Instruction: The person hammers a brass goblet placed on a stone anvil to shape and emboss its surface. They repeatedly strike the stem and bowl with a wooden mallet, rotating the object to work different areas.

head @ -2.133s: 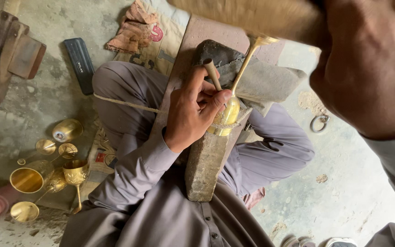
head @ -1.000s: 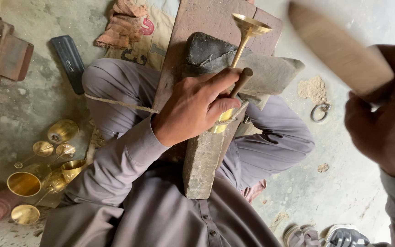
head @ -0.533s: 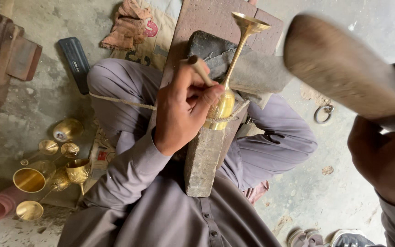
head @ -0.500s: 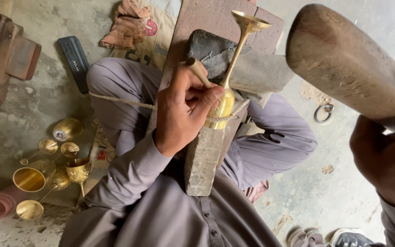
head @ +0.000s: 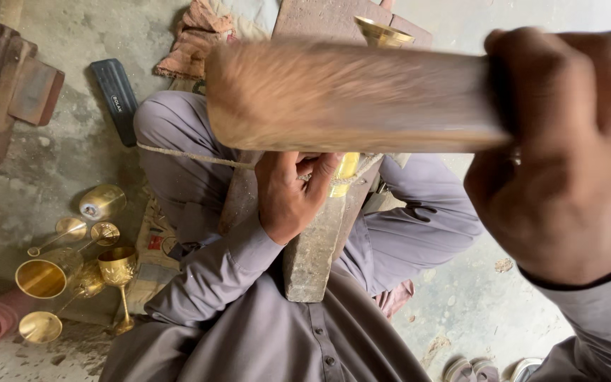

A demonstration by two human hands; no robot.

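Left hand clamped on brass goblet against wooden block on lap | right hand fisted round blurred wooden mallet (hides goblet stem; rim shows above) | finished brass goblets, black case on floor left

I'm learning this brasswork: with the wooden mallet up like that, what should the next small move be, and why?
Probably a short, controlled stroke down onto the tool the left hand steadies. The right hand grips the wooden mallet, which is blurred, above the brass goblet braced on the wooden block. Keep the left fingers clear.
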